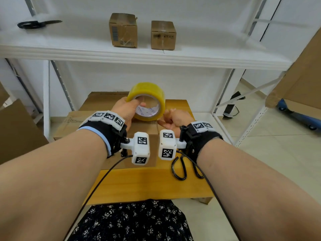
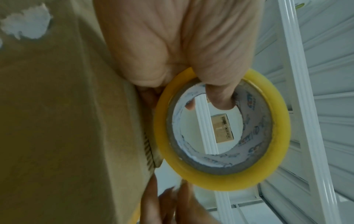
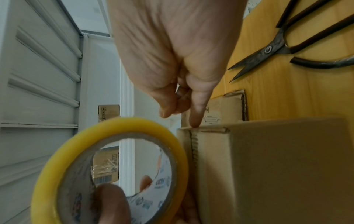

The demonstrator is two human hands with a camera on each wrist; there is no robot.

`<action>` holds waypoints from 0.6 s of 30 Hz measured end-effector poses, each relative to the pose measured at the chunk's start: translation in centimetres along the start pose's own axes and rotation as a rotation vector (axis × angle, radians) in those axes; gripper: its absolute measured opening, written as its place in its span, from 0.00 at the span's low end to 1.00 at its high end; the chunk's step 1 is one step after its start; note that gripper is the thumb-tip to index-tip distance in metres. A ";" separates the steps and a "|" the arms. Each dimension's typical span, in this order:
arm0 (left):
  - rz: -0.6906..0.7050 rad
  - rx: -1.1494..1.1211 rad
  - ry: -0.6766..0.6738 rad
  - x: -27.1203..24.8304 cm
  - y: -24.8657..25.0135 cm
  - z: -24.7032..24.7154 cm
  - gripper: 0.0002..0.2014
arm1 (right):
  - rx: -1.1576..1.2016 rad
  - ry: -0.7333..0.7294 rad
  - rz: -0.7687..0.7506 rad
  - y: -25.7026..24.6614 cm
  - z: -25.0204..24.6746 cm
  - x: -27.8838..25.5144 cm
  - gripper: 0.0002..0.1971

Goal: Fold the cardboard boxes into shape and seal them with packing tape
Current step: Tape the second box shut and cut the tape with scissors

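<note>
My left hand [image 1: 124, 108] [image 2: 172, 45] grips a yellow roll of packing tape [image 1: 147, 94] [image 2: 277, 136] [image 3: 114, 125], thumb inside the core and fingers round the outside. The roll is held on edge against the far side of a small folded cardboard box [image 1: 144, 125] [image 2: 57, 121] [image 3: 277, 166] standing on the wooden table [image 1: 139, 185]. My right hand [image 1: 175, 119] [image 3: 172, 53] is just right of the roll. One straight digit presses on the box's top edge and its other fingers are curled. I cannot make out a loose strip of tape.
Dark metal scissors [image 1: 172, 171] [image 3: 268, 50] lie on the table right of the box. Flat cardboard [image 1: 100, 101] is stacked behind it. Two taped boxes [image 1: 123, 30] [image 1: 163, 34] and a black tool [image 1: 34, 24] sit on the white shelf above. Large cardboard [image 1: 298, 75] leans at right.
</note>
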State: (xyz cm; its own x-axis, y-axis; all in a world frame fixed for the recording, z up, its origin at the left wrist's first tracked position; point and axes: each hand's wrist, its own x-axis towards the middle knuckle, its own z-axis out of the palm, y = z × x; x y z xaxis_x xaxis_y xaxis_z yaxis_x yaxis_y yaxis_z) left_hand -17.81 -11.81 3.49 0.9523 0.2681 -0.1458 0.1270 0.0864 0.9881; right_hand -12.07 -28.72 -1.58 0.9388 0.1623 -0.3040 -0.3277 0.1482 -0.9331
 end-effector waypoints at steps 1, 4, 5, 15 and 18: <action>-0.005 -0.007 0.014 0.0 0.1 -0.3 0.10 | 0.026 0.000 0.009 0.3 -0.1 -0.1 0.26; -0.021 -0.019 0.059 0.6 0.0 -0.8 0.03 | 0.071 0.008 0.017 0.8 -0.3 -0.1 0.25; -0.017 -0.040 0.064 0.7 0.0 -0.8 0.06 | 0.076 0.007 0.021 0.9 -0.4 -0.1 0.25; 0.032 -0.148 -0.028 0.1 0.3 -0.6 0.11 | 0.102 0.109 0.122 2.3 -4.1 -0.2 0.24; 0.020 -0.163 -0.062 0.1 0.4 -0.6 0.12 | 0.128 0.108 0.132 2.5 -4.8 0.0 0.23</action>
State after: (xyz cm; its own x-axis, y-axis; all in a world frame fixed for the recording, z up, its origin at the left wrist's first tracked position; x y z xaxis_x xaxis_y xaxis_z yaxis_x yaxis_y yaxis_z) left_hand -17.86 -11.19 3.89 0.9702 0.2117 -0.1181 0.0662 0.2372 0.9692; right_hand -12.41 -33.03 -4.87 0.8904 0.0836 -0.4474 -0.4531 0.2562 -0.8538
